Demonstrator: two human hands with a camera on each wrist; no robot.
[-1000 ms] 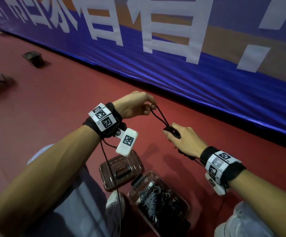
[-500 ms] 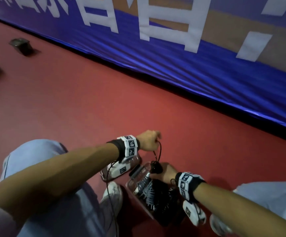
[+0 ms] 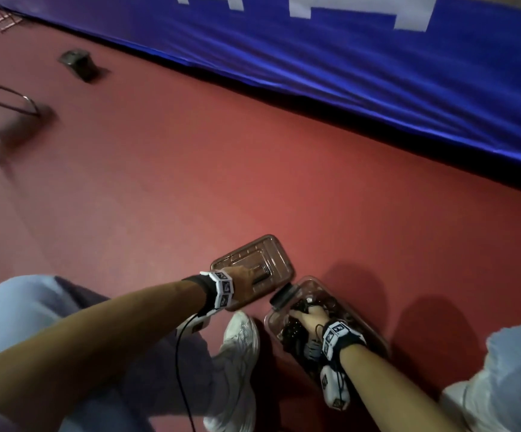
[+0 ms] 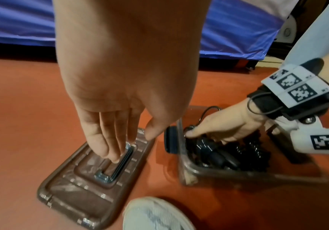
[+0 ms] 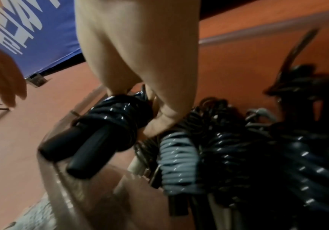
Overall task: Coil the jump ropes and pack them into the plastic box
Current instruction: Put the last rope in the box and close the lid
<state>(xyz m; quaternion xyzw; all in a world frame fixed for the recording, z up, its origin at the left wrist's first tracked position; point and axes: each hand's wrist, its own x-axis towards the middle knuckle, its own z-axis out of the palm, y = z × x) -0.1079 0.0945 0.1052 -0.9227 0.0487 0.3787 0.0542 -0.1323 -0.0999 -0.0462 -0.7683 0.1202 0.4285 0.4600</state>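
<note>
A clear brownish plastic box (image 3: 366, 327) stands on the red floor, holding several coiled jump ropes, black and grey (image 5: 177, 160). My right hand (image 3: 310, 318) reaches into its near-left end and grips a coiled black jump rope (image 5: 112, 121) by the top, its two handles pointing at the box wall (image 5: 61, 179). The box's lid (image 3: 268, 254) lies flat to the left of the box. My left hand (image 3: 240, 283) hovers over the lid, and its straight fingers (image 4: 110, 149) touch the lid's recessed handle (image 4: 120, 165).
A white shoe (image 3: 240, 338) sits just in front of the lid and box. The box's black latch (image 4: 170, 140) faces the lid. A blue banner (image 3: 377, 73) runs along the far side. Metal chair legs (image 3: 3, 95) and a small dark block (image 3: 78, 62) lie far left.
Both hands came down from chest height. The right hand carried the coiled black rope into the box. The left hand let go of the rope loop and moved onto the lid.
</note>
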